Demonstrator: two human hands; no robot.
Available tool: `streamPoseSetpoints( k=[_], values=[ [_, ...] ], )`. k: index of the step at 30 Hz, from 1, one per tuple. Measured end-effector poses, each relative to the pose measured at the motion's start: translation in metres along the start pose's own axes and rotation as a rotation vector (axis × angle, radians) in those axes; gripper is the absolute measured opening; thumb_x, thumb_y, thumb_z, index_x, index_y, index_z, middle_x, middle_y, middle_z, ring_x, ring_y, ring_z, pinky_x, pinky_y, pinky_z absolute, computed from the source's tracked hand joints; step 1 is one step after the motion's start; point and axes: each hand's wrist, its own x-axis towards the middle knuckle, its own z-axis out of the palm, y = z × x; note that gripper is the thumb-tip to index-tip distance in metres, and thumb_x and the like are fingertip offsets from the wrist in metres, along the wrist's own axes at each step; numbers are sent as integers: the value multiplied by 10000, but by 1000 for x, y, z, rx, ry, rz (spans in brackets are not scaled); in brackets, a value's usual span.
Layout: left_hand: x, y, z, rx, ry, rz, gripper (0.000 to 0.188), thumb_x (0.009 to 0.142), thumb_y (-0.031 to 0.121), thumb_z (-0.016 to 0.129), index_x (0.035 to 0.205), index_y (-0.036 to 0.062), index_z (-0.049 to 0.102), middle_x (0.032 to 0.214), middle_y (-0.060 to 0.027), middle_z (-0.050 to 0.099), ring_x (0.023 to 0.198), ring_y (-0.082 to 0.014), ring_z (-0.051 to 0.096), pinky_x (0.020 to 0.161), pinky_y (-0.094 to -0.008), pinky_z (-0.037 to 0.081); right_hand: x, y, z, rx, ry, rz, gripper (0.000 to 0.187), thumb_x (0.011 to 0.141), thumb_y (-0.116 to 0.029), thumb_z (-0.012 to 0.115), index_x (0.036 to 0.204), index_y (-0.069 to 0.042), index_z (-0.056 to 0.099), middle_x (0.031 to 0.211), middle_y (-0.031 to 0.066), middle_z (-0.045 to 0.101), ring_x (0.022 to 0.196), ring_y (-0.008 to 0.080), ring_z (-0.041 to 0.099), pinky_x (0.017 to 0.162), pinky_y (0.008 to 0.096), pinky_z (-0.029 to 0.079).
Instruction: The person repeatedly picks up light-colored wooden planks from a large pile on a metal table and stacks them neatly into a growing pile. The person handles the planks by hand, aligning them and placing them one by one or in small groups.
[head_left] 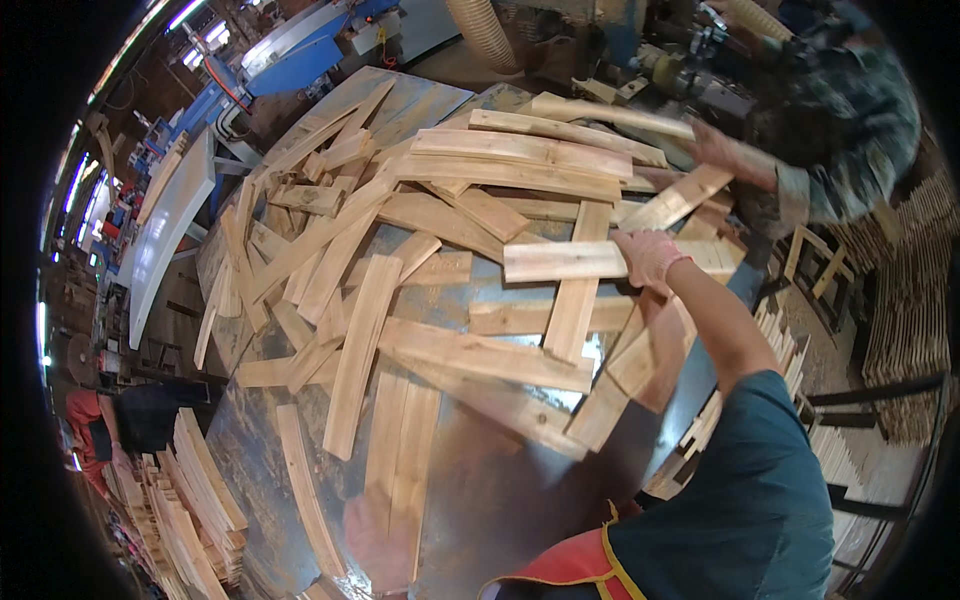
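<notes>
My right hand (pixel 650 258) reaches across the pile and is closed round a pale wooden board (pixel 560 262), held roughly level. Beneath that board, another wooden strip (pixel 576 310) crosses at an angle. My left hand (pixel 380 540) is smeared by motion near the front of the metal table (pixel 490 490). It is over the lower ends of two boards lying side by side (pixel 402 440); its fingers cannot be made out. Just left of it lies a narrow, slightly curved strip (pixel 305 480).
Many loose boards (pixel 440 220) lie crossed over the table. At the far right, a co-worker's hand (pixel 730 155) is on a long board (pixel 610 115). Stacked strips stand at lower left (pixel 185 500) and right (pixel 905 310). Another person (pixel 110 430) works at far left.
</notes>
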Motion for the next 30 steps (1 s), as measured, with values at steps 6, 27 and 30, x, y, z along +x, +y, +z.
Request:
streamPoseSetpoints(
  k=[6,27,30],
  values=[
    [131,169,47,-1394,-743,68,779,919,328,774,1581,53,468,1564,-158,519,1442,-342,517,1193,-506,425,-1,-70,-84,733,-489,-474,1077,832,-659,757,1628,-47,368,1420,287,608,1335,392,592,1121,444,474],
    [149,144,129,-2034,-628,-851,591,843,119,775,1391,19,577,1203,-180,722,1067,-342,727,945,-488,613,272,-43,-88,994,-81,-130,987,861,-859,598,1343,-4,701,1286,243,730,1203,380,690,1049,428,507],
    [116,118,127,-2023,-513,-883,363,971,27,667,1330,-25,643,1162,-113,736,1030,-256,728,924,-398,605,236,-114,-61,640,42,-361,940,872,-845,573,1273,-11,738,1213,238,749,1154,380,703,1028,439,517]
  ],
)
